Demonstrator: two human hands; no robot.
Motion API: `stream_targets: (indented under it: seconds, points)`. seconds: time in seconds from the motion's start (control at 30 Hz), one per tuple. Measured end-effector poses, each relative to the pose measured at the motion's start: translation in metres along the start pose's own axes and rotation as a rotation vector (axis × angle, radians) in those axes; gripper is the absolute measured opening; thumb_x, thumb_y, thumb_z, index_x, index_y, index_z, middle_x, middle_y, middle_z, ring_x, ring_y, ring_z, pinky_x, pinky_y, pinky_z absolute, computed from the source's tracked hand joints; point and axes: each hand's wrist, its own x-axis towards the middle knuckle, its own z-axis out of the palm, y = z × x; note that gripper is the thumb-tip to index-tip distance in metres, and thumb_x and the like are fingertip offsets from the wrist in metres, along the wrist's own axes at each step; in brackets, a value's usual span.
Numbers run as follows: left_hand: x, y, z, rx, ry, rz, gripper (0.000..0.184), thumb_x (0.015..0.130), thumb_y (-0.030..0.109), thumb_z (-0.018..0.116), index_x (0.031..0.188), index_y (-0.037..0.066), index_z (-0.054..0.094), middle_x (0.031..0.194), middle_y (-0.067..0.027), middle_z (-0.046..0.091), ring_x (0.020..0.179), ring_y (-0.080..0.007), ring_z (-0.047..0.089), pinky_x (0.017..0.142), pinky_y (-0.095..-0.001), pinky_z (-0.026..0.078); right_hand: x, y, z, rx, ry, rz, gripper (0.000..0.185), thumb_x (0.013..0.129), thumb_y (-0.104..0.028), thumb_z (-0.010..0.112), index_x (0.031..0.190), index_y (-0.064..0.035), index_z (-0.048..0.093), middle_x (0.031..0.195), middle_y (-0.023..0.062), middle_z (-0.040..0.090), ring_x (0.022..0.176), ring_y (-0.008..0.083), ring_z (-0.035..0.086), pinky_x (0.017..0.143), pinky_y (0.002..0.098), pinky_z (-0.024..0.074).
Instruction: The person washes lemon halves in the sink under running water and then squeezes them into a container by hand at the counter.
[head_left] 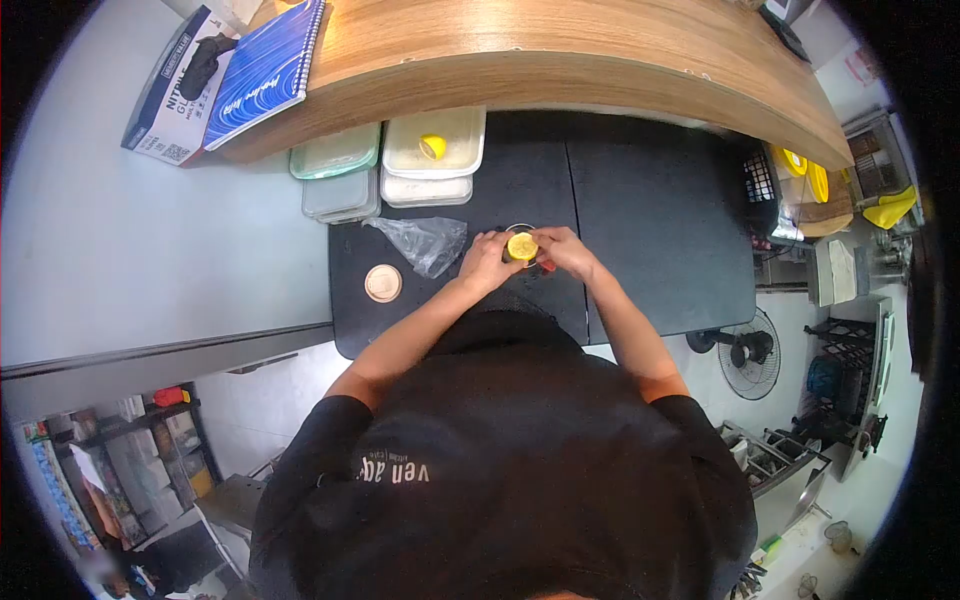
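Lemon half (522, 246): showing its cut face between the hands, just above the black table (655, 220).
Left hand (487, 259): gripping its side.
Right hand (566, 252): bending fingers near its edge; can't tell how firmly.
Done: cutting, seemingly.
Left over: another lemon piece (432, 147), waiting on a container (465, 130).

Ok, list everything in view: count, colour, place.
Table: one, black, centre
Shelf: one, brown, beyond table
Containers: several, pale, stacked table's far left
Lemon piece: one, yellow, on containers
Lemon half: one, yellow, held at centre
Plastic bag: one, clear, near containers
Round disc: one, tan, table's left side
Notebook: one, blue, shelf's left end
Glove box: one, mostly white, beside notebook
Fan: one, dark, right floor
Crate: one, black, right of table
Side shelving: count unclear, dark, both edges
Left hand: one, bare, lemon half's left
Right hand: one, bare, lemon half's right
Shirt: one, black, bottom
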Motion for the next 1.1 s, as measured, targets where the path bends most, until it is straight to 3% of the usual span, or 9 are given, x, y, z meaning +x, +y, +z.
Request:
stream_targets:
  seconds: [0.23, 0.33, 0.53, 0.63, 0.7, 0.8, 0.87, 0.93, 1.1]
  points:
    - [0.004, 0.014, -0.008, -0.291, -0.192, -0.247, 0.041, 0.078, 0.036, 0.074, 0.103, 0.003, 0.069, 0.087, -0.0131, 0.071, 0.081, -0.0252, 0.068, 0.076, -0.0364, 0.051, -0.025, 0.004, 0.001, 0.253, -0.237, -0.082, 0.035, 0.090, -0.008, 0.055, 0.125, -0.0002, 0.055, 0.103, 0.0039, 0.063, 0.085, 0.0093, 0.058, 0.072, 0.0238, 0.0481]
    - [0.003, 0.005, 0.001, -0.273, -0.168, -0.171, 0.041, 0.081, 0.037, 0.072, 0.103, 0.003, 0.069, 0.084, -0.0123, 0.071, 0.078, -0.0204, 0.069, 0.071, -0.0339, 0.051, -0.032, 0.002, 0.004, 0.343, -0.289, -0.111, 0.038, 0.092, -0.010, 0.055, 0.129, -0.0010, 0.051, 0.109, 0.0028, 0.061, 0.091, 0.0084, 0.057, 0.076, 0.0231, 0.0474]
    - [0.004, -0.011, 0.013, -0.427, -0.207, -0.222, 0.040, 0.081, 0.039, 0.071, 0.101, 0.005, 0.071, 0.088, -0.0129, 0.071, 0.080, -0.0237, 0.069, 0.072, -0.0341, 0.051, -0.027, 0.003, 0.012, 0.365, -0.261, -0.162, 0.043, 0.096, -0.016, 0.053, 0.136, -0.0026, 0.044, 0.108, 0.0025, 0.061, 0.091, 0.0088, 0.058, 0.073, 0.0237, 0.0477]
    - [0.004, -0.001, 0.001, -0.257, -0.227, -0.249, 0.038, 0.081, 0.037, 0.071, 0.102, 0.005, 0.071, 0.088, -0.0130, 0.072, 0.081, -0.0261, 0.069, 0.074, -0.0343, 0.051, -0.017, 0.003, 0.017, 0.060, -0.058, -0.062, 0.051, 0.094, -0.020, 0.057, 0.138, 0.0008, 0.040, 0.107, 0.0087, 0.062, 0.092, 0.0140, 0.061, 0.078, 0.0267, 0.0493]
    - [0.004, -0.003, 0.001, -0.217, -0.215, -0.255, 0.040, 0.081, 0.035, 0.072, 0.105, 0.004, 0.069, 0.089, -0.0129, 0.071, 0.083, -0.0265, 0.069, 0.076, -0.0344, 0.051, -0.006, 0.011, 0.023, -0.307, 0.120, -0.317, 0.055, 0.093, -0.022, 0.057, 0.138, 0.0042, 0.038, 0.114, 0.0201, 0.062, 0.099, 0.0291, 0.063, 0.083, 0.0353, 0.0499]
    - [-0.001, -0.006, 0.005, -0.239, -0.086, -0.255, 0.035, 0.079, 0.031, 0.072, 0.098, 0.003, 0.066, 0.085, -0.0123, 0.070, 0.082, -0.0285, 0.068, 0.074, -0.0367, 0.051, -0.015, -0.002, 0.032, -0.573, 0.223, -0.353, 0.057, 0.093, -0.022, 0.055, 0.138, 0.0057, 0.035, 0.119, 0.0287, 0.057, 0.107, 0.0426, 0.059, 0.089, 0.0424, 0.0482]
    - [-0.003, -0.002, 0.002, -0.300, 0.033, -0.249, 0.029, 0.077, 0.030, 0.071, 0.088, 0.003, 0.064, 0.079, -0.0118, 0.068, 0.079, -0.0301, 0.066, 0.071, -0.0390, 0.051, -0.010, 0.000, 0.037, -0.651, 0.243, -0.392, 0.056, 0.093, -0.022, 0.054, 0.138, 0.0052, 0.035, 0.118, 0.0291, 0.057, 0.107, 0.0438, 0.058, 0.088, 0.0437, 0.0486]
    - [-0.001, 0.005, -0.008, -0.245, -0.082, -0.318, 0.051, 0.078, 0.027, 0.073, 0.118, -0.002, 0.061, 0.099, -0.0114, 0.071, 0.096, -0.0270, 0.067, 0.085, -0.0348, 0.051, -0.004, 0.004, 0.041, -0.728, 0.265, -0.432, 0.055, 0.093, -0.022, 0.053, 0.137, 0.0046, 0.035, 0.118, 0.0295, 0.057, 0.107, 0.0450, 0.057, 0.088, 0.0451, 0.0491]
    - [-0.002, -0.008, 0.005, -0.219, -0.044, -0.284, 0.048, 0.077, 0.026, 0.072, 0.117, 0.001, 0.062, 0.101, -0.0108, 0.070, 0.097, -0.0276, 0.066, 0.086, -0.0359, 0.050, 0.000, 0.000, 0.048, -0.947, 0.333, -0.445, 0.043, 0.094, -0.025, 0.050, 0.128, 0.0005, 0.042, 0.111, 0.0279, 0.059, 0.094, 0.0417, 0.062, 0.078, 0.0477, 0.0518]
